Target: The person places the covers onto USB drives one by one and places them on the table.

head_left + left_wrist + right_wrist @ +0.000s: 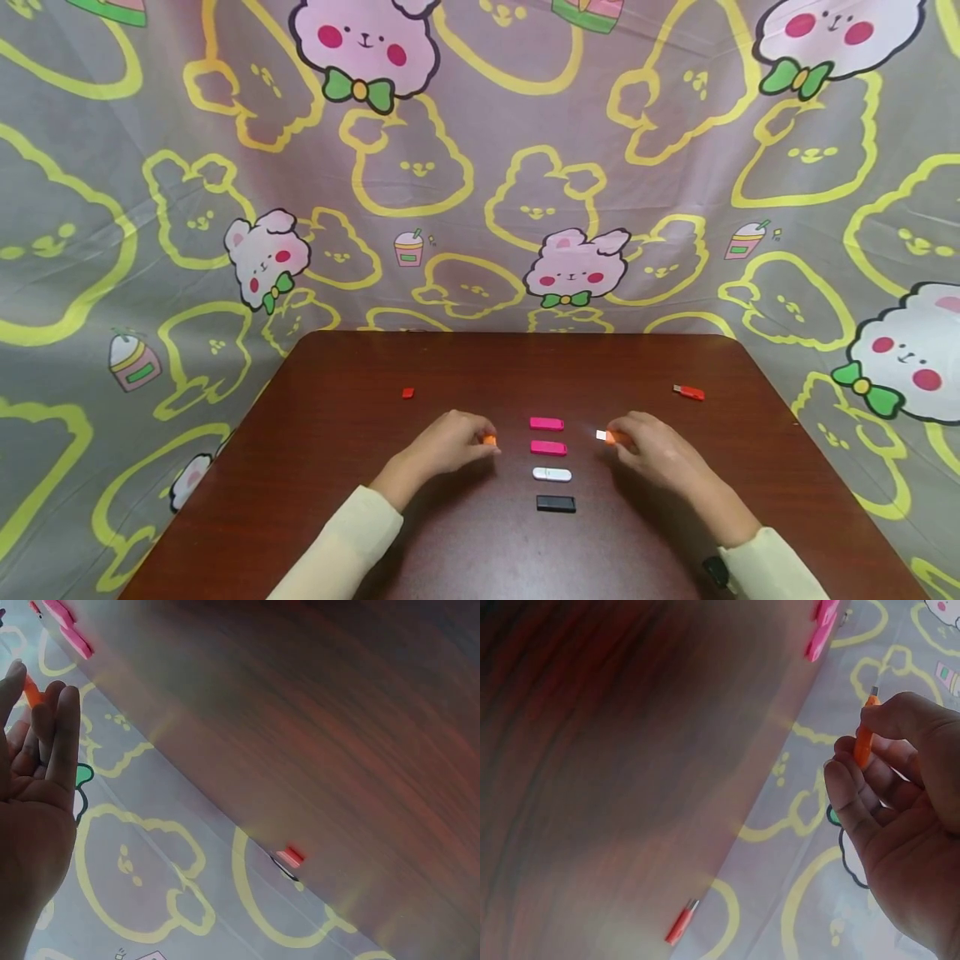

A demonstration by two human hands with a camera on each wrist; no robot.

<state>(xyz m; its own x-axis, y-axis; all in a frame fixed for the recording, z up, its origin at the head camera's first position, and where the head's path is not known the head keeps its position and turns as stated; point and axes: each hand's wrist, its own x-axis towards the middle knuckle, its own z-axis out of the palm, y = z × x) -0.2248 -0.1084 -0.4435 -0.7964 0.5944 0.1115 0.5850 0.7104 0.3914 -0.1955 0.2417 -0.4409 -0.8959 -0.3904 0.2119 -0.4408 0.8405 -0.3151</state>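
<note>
My left hand (448,442) pinches a small orange cap (490,439) between thumb and fingers, left of the row of USB sticks. Across from it, my right hand (658,450) grips an orange USB stick (864,742) whose bare metal plug points left, toward the other hand. Between the hands lie a pink USB stick (547,424) at the back, a second pink USB stick (549,448), a white USB stick (552,475) and a black USB stick (556,503) nearest me. A gap separates the orange cap from the orange stick's plug.
A red cap (408,392) lies at the back left of the brown table (337,367). At the back right is an uncapped red USB stick (688,392), plug to the left. Patterned cloth (480,283) hangs around the back and sides.
</note>
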